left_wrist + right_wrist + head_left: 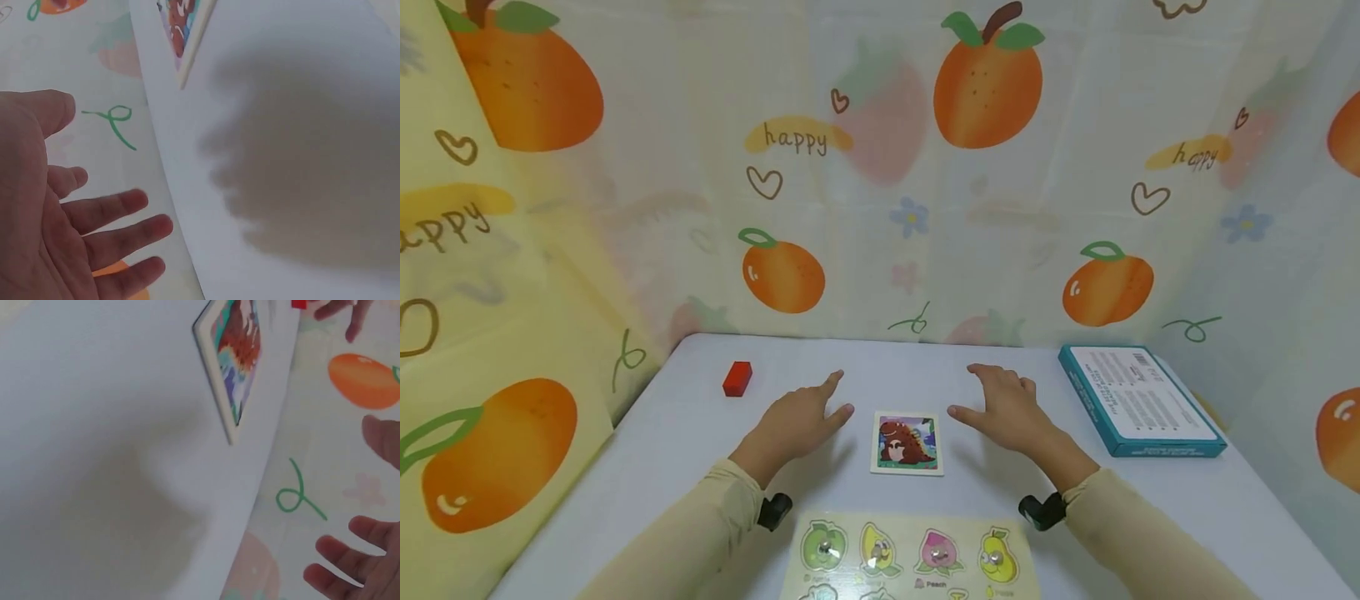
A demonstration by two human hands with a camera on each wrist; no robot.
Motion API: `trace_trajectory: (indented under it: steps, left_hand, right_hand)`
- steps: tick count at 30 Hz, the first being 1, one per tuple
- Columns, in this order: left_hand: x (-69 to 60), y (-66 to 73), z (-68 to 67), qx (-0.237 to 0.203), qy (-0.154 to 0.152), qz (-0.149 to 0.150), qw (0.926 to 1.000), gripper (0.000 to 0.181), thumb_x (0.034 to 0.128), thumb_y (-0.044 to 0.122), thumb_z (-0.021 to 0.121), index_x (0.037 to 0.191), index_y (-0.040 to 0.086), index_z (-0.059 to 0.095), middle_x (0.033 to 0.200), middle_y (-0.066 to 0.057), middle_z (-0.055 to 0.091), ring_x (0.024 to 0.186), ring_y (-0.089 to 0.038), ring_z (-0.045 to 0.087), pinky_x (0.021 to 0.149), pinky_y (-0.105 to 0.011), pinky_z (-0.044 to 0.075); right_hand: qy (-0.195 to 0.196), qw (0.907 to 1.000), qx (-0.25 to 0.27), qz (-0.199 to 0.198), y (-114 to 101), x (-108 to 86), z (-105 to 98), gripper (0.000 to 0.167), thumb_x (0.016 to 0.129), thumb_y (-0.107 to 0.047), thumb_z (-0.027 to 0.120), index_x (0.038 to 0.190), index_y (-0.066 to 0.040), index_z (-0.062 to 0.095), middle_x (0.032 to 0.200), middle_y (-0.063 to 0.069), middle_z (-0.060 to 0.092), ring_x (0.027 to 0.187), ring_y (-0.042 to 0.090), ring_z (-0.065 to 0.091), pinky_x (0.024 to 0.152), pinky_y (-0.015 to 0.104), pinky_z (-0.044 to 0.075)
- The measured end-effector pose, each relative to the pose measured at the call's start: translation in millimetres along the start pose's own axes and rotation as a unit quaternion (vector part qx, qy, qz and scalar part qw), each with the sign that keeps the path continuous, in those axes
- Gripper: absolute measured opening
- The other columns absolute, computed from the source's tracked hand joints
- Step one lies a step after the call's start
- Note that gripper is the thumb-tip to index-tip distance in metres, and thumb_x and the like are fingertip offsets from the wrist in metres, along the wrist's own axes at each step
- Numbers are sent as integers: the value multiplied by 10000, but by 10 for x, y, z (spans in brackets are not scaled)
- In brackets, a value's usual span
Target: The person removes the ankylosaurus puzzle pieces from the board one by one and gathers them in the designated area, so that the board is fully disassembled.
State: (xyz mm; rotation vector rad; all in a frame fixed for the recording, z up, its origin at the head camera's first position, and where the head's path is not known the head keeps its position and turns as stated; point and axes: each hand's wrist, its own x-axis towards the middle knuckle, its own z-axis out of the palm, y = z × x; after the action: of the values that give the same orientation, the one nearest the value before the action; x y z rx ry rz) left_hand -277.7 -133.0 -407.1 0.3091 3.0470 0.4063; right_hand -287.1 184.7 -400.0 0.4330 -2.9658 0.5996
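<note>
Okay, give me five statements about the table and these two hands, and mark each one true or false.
1. In the head view, the dinosaur tile lies between the left hand and the right hand. True.
2. The red block lies to the right of the dinosaur tile. False: it lies to the left, beyond the left hand.
3. The teal-edged box lies on the right side of the table. True.
4. The right hand grips the dinosaur tile. False: its fingers are spread and it holds nothing.
5. The fruit board is nearer the person than the dinosaur tile is. True.
</note>
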Motion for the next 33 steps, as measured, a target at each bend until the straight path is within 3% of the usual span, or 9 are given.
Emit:
trace_trajectory:
  steps: [4,8,12,17,22,27,33]
  left_hand:
    - [48,141,-30,138,45,291,9995,547,949,465,593,1409,174,541,1172,-62,671,1056,-254,623,891,-458,490]
    - [164,328,-6,237,27,671,9975,267,931,401,642,1041,165,702,847,25,663,794,-173,597,717,-356,505]
    - [259,452,30,204,-145,956,9951,177,918,343,670,836,188,644,683,64,560,656,-144,514,583,-307,438]
    - [361,564,106,-34,-638,1223,9904,137,893,298,697,923,165,713,812,67,585,756,-134,533,667,-308,469]
    - [436,649,237,258,-892,1450,9851,305,848,358,758,1074,154,733,952,50,573,904,-150,518,817,-322,473]
    - [468,646,359,365,-945,1538,9829,348,793,407,808,1035,168,734,933,66,538,871,-142,480,777,-309,462]
    - [519,648,430,494,-777,1755,9802,318,789,429,800,961,166,752,871,73,519,801,-132,478,723,-289,450]
  right_hand:
    - [-56,9999,66,-131,-107,79,50,523,869,-392,736,1268,-91,584,1209,99,615,1122,298,528,987,560,256]
    - [-343,9991,70,-226,-143,136,73,158,879,-262,737,935,-148,644,901,-15,635,865,193,567,884,519,328]
    - [-709,9971,84,-244,-184,222,171,131,883,-222,725,823,-179,617,778,-78,588,742,145,526,819,489,348]
    - [-1083,9940,138,-8,-224,343,326,104,860,-234,745,871,-168,666,840,-61,624,768,156,534,839,482,348]
    - [-1356,9905,142,201,-187,396,444,140,821,-257,781,903,-174,703,865,-66,644,807,171,541,846,493,352]
    - [-1390,9902,78,71,-151,419,535,165,791,-293,820,879,-205,712,831,-97,635,817,158,534,807,481,356]
    - [-1347,9908,-109,35,-110,440,512,177,784,-310,823,901,-228,719,787,-89,589,801,165,507,798,469,357]
